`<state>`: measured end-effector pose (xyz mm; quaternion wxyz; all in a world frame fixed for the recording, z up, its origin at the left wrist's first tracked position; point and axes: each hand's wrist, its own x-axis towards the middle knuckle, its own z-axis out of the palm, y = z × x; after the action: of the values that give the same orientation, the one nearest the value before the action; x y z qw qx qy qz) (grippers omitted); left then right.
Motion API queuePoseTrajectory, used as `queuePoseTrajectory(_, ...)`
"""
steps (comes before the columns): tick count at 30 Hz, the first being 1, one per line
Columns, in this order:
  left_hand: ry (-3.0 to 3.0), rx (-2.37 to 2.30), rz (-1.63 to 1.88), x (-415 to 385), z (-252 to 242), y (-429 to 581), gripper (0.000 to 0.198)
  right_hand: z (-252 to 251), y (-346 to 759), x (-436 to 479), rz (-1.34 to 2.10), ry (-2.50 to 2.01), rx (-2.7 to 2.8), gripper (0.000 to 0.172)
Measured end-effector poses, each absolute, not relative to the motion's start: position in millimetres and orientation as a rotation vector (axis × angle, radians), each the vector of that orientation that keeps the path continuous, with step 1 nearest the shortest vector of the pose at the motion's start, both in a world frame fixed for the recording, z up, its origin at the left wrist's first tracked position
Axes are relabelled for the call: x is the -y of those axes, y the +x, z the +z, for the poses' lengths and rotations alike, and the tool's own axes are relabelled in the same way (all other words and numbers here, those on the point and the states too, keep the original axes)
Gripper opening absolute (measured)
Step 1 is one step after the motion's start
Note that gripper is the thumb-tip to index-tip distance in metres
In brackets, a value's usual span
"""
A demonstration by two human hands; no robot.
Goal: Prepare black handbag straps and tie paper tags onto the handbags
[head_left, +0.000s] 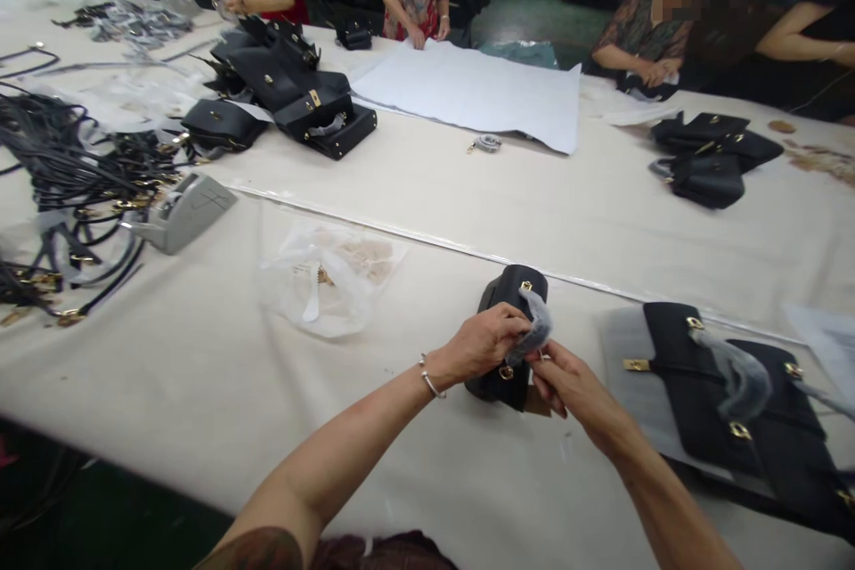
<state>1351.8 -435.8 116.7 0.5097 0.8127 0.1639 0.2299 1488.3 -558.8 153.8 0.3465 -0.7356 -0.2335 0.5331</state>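
Note:
A small black handbag (514, 283) with gold fittings rests on the table in front of me. Its curved top handle (541, 321) is wrapped in clear plastic. With thumb and fingers closed, my left hand (482, 340) grips that handle from the left. From the right, my right hand (575, 385) pinches at the handle's lower side; a small white bit shows by its fingertips, too small to make out. A brown flap or card (538, 403) sticks out beneath the bag, partly behind my right fingers.
More black handbags (674, 383) lie close on the right. A clear plastic bag (334, 285) with gold hardware, a grey tape dispenser (191, 212) and tangled black straps (60, 151) are leftward. Across the table are piled handbags (287, 80), white sheets (474, 93) and several people working.

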Motion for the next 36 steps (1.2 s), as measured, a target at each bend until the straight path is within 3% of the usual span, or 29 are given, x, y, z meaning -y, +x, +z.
queuePoseTrajectory(9, 2.096, -0.388, 0.486, 435.5, 117.1, 1363.4, 0.02, 164.4, 1513.3, 542.0, 1.573, -1.842, 0.834, 0.01)
queuePoseTrajectory(18, 2.119, -0.666, 0.468, 443.6, 116.7, 1350.7, 0.014, 162.4, 1511.1, 550.8, 1.504, -1.721, 0.722, 0.04)
queuePoseTrajectory(20, 1.993, -0.645, 0.517, 444.9, 117.2, 1341.6, 0.013, 161.8, 1511.2, 556.7, 1.445, -1.773, 0.717, 0.043)
queuePoseTrajectory(25, 1.392, -0.485, 0.502, 451.8, 120.5, 1316.7, 0.011, 160.6, 1502.4, 575.4, 1.381, -1.993, 0.83, 0.033)
queuePoseTrajectory(29, 0.995, -0.46, 0.48, 458.6, 120.3, 1313.0, 0.024, 163.9, 1487.8, 577.8, 1.457, -1.943, 0.751, 0.037)
queuePoseTrajectory(36, 0.984, -0.517, 0.48, 464.0, 112.4, 1319.2, 0.029, 159.1, 1476.0, 577.8, 1.509, -1.671, 0.333, 0.049)
